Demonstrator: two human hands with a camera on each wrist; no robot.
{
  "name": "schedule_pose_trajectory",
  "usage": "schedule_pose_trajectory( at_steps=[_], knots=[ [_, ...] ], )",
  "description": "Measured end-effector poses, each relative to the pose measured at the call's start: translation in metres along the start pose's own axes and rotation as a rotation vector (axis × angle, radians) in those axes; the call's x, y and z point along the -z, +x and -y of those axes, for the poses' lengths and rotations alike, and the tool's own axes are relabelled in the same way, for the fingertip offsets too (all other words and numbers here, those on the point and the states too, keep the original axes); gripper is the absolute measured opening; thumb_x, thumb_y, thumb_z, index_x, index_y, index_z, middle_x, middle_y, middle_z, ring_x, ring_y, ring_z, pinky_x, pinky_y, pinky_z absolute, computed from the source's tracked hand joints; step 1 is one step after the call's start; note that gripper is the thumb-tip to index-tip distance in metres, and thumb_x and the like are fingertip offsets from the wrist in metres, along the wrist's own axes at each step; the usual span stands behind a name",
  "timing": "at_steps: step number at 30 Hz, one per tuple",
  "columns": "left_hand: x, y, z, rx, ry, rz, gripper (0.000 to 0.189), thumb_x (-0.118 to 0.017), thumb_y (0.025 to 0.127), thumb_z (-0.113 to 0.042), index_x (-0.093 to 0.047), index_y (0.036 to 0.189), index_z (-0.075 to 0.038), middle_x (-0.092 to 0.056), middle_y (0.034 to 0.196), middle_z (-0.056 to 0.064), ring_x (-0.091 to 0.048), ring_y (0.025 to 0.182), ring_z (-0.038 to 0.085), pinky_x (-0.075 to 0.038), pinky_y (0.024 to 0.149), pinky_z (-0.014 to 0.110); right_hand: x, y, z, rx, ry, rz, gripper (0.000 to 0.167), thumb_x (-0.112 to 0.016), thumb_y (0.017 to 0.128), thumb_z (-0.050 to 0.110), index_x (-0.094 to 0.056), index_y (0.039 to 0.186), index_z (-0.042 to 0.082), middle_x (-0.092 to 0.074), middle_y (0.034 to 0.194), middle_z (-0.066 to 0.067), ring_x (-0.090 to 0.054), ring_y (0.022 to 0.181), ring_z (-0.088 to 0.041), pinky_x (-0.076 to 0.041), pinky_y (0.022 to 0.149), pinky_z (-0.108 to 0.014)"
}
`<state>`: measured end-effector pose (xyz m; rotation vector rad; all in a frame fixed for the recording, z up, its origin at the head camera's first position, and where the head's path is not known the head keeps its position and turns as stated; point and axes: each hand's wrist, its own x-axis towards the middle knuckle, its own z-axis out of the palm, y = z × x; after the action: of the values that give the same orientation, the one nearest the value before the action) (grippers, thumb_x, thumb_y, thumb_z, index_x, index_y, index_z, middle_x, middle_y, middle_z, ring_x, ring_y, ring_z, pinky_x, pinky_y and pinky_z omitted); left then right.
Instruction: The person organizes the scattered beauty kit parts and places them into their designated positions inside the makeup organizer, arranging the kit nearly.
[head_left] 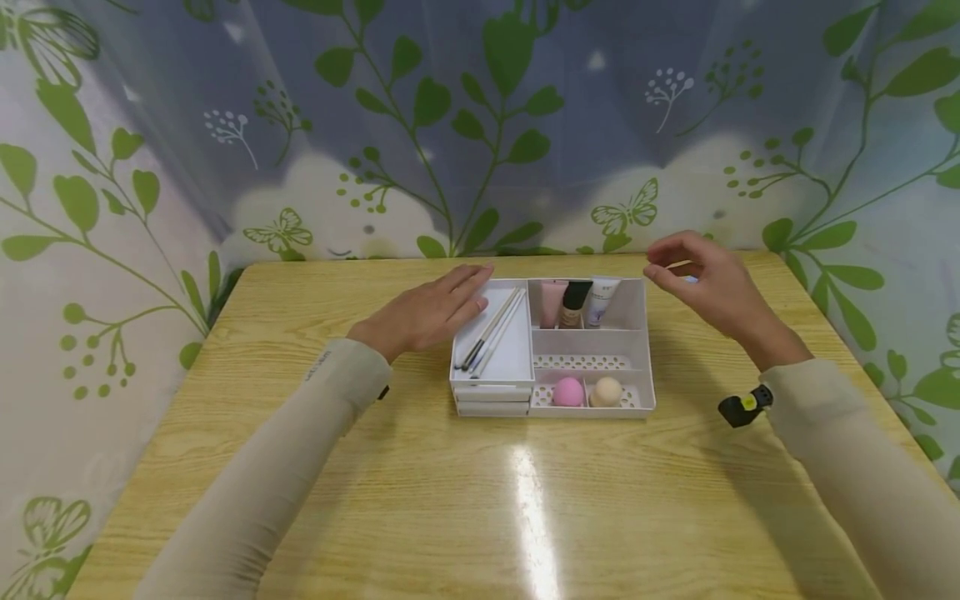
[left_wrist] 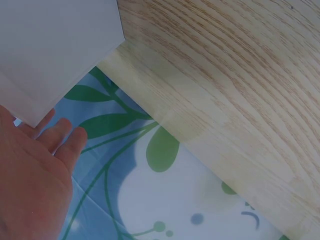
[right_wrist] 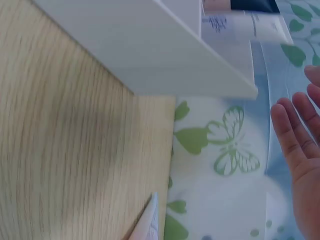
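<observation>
A white desk organizer (head_left: pixel 588 346) sits at the back middle of the table. My left hand (head_left: pixel 423 315) is at its left side, fingers extended over the upper left edge; in the left wrist view, they reach behind the organizer's white wall (left_wrist: pixel 55 45). Off the upper right corner is my right hand (head_left: pixel 712 287), fingers bent loosely with nothing between them. Two slim makeup brushes (head_left: pixel 491 329) lie on the left tray. Upright in the back compartment are a pink tube (head_left: pixel 552 304), a black-capped foundation bottle (head_left: pixel 573 307) and a white tube (head_left: pixel 601 300).
A pink makeup sponge (head_left: pixel 568 392) and a beige one (head_left: pixel 606 392) occupy the front compartments. Drawers (head_left: pixel 492 400) are stacked below the brush tray. A white pointed item (right_wrist: pixel 148 222) lies on the wooden table (head_left: pixel 420 500) by the right hand. Leaf-patterned cloth (head_left: pixel 450 125) hangs behind.
</observation>
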<state>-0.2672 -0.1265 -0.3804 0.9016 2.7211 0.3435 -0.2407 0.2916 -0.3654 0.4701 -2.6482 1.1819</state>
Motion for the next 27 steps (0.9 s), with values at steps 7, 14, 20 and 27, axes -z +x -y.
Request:
schedule_pose_trajectory(
  at_steps=[7, 14, 20, 27],
  knots=[
    [0.001, -0.001, 0.0, -0.001, -0.004, -0.002, 0.069, -0.015, 0.115, -0.063, -0.001, 0.176, -0.035, -0.009, 0.185, 0.001, -0.014, 0.171, 0.027, -0.023, 0.137, 0.055, 0.016, 0.0, -0.02, -0.053, 0.006, -0.06, 0.031, -0.073, 0.107, 0.019, -0.068, 0.132, 0.001, -0.065, 0.114, 0.02, -0.061, 0.102, 0.012, -0.048, 0.086, -0.002],
    [0.0, 0.0, 0.001, -0.003, -0.009, -0.004, 0.069, -0.015, 0.115, -0.064, 0.0, 0.176, -0.035, -0.009, 0.185, 0.001, -0.015, 0.171, 0.027, -0.023, 0.137, 0.055, 0.023, -0.004, -0.043, -0.093, -0.028, -0.099, 0.031, -0.073, 0.107, 0.022, -0.069, 0.129, 0.0, -0.065, 0.111, 0.026, -0.059, 0.1, 0.017, -0.047, 0.084, 0.0],
    [-0.001, 0.0, 0.0, -0.004, -0.015, -0.007, 0.069, -0.015, 0.115, -0.064, 0.0, 0.176, -0.035, -0.008, 0.185, -0.001, -0.014, 0.171, 0.026, -0.023, 0.137, 0.054, 0.024, -0.01, -0.064, -0.187, -0.117, -0.079, 0.042, -0.068, 0.11, 0.033, -0.067, 0.135, -0.001, -0.07, 0.131, -0.016, -0.059, 0.107, 0.004, -0.041, 0.083, 0.002],
    [0.0, -0.001, 0.001, -0.003, -0.012, -0.009, 0.069, -0.015, 0.115, -0.063, 0.0, 0.176, -0.035, -0.009, 0.185, 0.001, -0.014, 0.171, 0.027, -0.022, 0.137, 0.055, 0.027, -0.017, -0.093, -0.279, -0.198, 0.056, 0.056, -0.059, 0.113, 0.038, -0.058, 0.149, -0.004, -0.056, 0.151, -0.032, -0.055, 0.136, -0.052, -0.051, 0.113, -0.06]
  ],
)
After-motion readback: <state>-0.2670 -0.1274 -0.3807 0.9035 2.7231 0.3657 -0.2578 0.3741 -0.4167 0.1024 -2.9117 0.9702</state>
